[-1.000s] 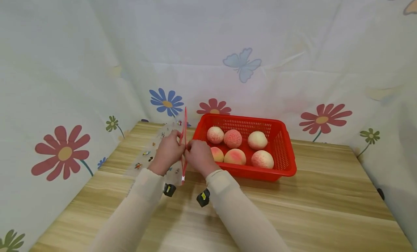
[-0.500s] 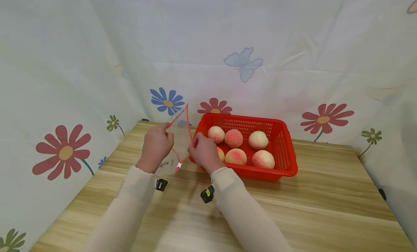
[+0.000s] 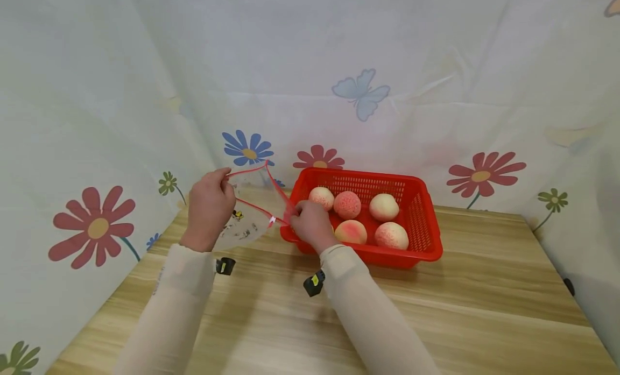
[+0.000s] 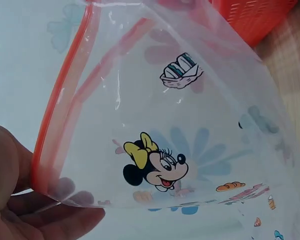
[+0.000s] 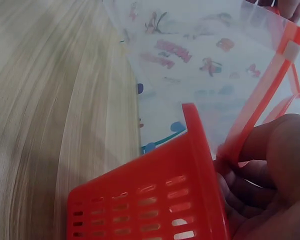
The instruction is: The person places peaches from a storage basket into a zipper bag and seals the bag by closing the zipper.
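A clear zip bag (image 3: pixel 249 213) with a red seal strip and cartoon prints is held up between both hands, its mouth pulled open. My left hand (image 3: pixel 209 205) pinches the left edge of the mouth (image 4: pixel 42 172). My right hand (image 3: pixel 310 224) pinches the right edge (image 5: pixel 230 150) just beside the red basket (image 3: pixel 421 240). The basket (image 5: pixel 150 200) holds several pink-and-cream peaches (image 3: pixel 346 205). The bag (image 4: pixel 190 150) looks empty.
The basket stands toward the back of a wooden table (image 3: pixel 484 310). Flower-printed cloth (image 3: pixel 92 224) hangs close behind and on both sides. Bare table stretches in front and to the right of the basket.
The bag's mouth, nearly closed a second ago, has been pulled wide. My left hand moved up and to the left; my right hand shifted slightly right toward the basket corner.
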### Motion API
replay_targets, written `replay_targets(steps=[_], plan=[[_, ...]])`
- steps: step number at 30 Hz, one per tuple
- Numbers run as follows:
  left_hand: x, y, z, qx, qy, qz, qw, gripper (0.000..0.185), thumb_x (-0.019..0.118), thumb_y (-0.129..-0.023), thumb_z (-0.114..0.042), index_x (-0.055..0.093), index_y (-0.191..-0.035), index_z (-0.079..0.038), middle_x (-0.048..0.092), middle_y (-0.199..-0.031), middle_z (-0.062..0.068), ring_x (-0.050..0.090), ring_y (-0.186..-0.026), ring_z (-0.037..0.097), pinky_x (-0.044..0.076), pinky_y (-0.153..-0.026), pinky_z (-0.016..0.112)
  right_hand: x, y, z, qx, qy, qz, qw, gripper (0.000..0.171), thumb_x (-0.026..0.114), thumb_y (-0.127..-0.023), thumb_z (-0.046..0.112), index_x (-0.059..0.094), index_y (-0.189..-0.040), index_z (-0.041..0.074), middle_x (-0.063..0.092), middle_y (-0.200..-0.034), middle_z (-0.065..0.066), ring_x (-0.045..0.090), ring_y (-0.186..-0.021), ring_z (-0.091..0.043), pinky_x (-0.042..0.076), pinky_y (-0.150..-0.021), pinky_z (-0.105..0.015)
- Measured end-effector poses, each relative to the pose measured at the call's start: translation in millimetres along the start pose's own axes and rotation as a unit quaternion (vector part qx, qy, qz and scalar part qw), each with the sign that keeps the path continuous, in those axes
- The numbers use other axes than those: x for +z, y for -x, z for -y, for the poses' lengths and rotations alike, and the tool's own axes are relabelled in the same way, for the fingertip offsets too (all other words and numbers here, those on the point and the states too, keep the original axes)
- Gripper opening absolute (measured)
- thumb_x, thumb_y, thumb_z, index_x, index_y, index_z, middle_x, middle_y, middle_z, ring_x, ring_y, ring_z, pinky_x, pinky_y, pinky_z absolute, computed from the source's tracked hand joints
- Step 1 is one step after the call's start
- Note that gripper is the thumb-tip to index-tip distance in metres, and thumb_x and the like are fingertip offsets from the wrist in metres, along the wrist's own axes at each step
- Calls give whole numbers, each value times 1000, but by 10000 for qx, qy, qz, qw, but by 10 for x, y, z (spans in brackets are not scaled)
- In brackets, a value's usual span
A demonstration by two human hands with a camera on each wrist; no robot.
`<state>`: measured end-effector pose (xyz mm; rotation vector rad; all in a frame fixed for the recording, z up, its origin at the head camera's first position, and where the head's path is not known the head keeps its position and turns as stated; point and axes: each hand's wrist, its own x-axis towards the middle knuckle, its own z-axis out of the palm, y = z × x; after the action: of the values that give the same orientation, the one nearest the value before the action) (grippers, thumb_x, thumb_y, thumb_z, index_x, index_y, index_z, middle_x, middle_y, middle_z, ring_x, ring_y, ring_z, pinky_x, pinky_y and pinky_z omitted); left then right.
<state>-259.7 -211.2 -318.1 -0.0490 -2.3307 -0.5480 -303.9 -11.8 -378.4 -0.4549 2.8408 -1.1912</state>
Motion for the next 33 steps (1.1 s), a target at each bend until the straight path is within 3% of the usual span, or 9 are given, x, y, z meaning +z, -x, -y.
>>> replay_targets(steps=[5,11,17,21,28,33], plan=[[18,-23,2,77,-27,-37,10000,28,48,-95,-5,67,-111,7,70,-102,26,67,-86,40,55,-78,52,-18,-15,-43,186,-4,84,9998,23,60,-94,29,70,-104,10,68,-85,0,59,-77,-19,55,-73,-28],[163,-16,-4,497,-118,-60,9987,24,53,-94,-4,70,-107,7,72,-99,24,69,-83,39,57,-75,50,-42,-12,-84,42,-183,113,9998,25,62,-94,30,70,-108,12,69,-88,0,59,-79,-19,56,-79,-31],[290,24,-42,792,-147,21,9967,21,57,-92,-3,71,-105,6,73,-93,23,69,-71,37,57,-64,48,-47,-17,-121,-409,-291,138,9986,22,65,-92,27,72,-103,9,68,-76,0,57,-67,-17,52,-66,-26],[358,42,-49,800,-136,176,9965,21,58,-92,-3,71,-105,6,73,-91,22,70,-69,36,58,-64,46,-53,-16,-130,-401,-511,285,9975,19,65,-92,28,71,-100,12,66,-71,2,55,-64,-17,48,-61,-24],[398,49,-69,749,-189,338,9964,22,58,-92,-6,71,-106,5,73,-91,22,70,-73,35,59,-69,47,-78,-4,-120,-235,-700,477,9961,20,67,-91,33,68,-102,16,66,-80,3,57,-75,-18,50,-66,-24],[422,47,-99,786,-226,358,9960,21,57,-92,-5,72,-104,4,74,-91,21,71,-74,34,58,-69,46,-99,-6,-144,-270,-597,528,9965,35,65,-91,38,65,-118,15,66,-92,3,58,-83,-18,52,-73,-27]])
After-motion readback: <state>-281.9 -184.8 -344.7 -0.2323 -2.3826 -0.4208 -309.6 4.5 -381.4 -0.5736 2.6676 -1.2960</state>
